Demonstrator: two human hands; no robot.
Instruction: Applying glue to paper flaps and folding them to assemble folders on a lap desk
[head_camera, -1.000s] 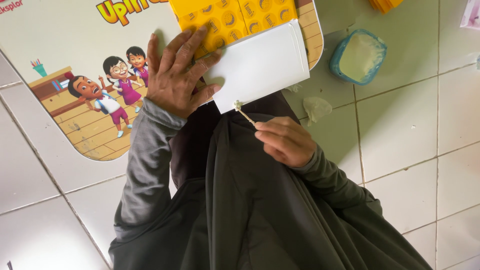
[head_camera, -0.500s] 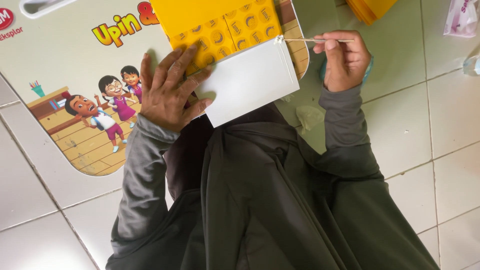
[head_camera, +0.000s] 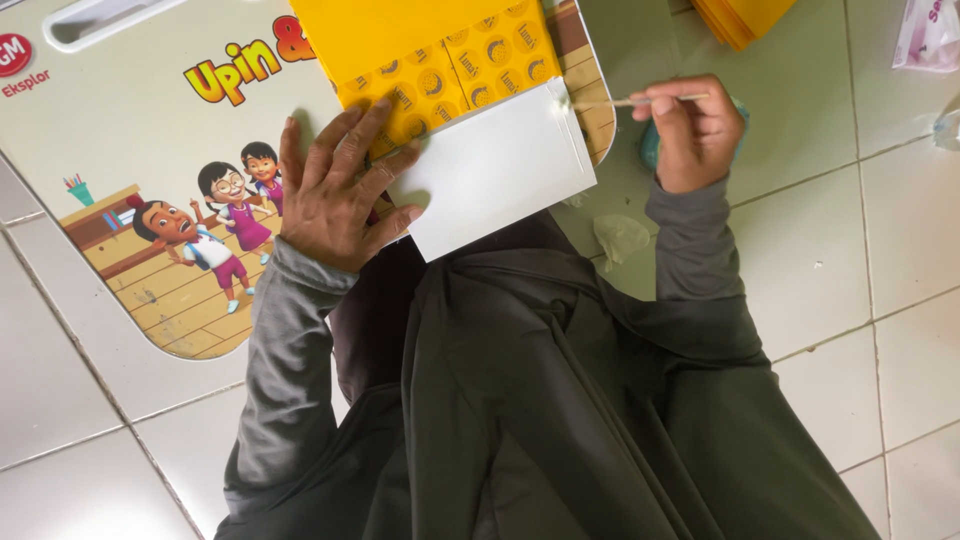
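Note:
My left hand (head_camera: 340, 185) lies flat, fingers spread, on a yellow patterned paper sheet (head_camera: 440, 55) and on the near-left corner of its white folded flap (head_camera: 495, 165). These rest on a cartoon-printed lap board (head_camera: 150, 130). My right hand (head_camera: 695, 125) pinches a thin stick (head_camera: 625, 101) whose white-tipped end touches the flap's right edge. Under this hand a small teal tub (head_camera: 650, 145) is mostly hidden.
A stack of yellow sheets (head_camera: 745, 15) lies at the top right on the white tiled floor (head_camera: 850, 260). A clear plastic packet (head_camera: 925, 35) sits at the far right. A crumpled bit of plastic (head_camera: 620, 235) lies beside my dark clothing (head_camera: 540, 400).
My right hand has risen from my lap to the tub and then carried the stick's tip to the flap's right edge. The left hand has stayed pressed on the sheet.

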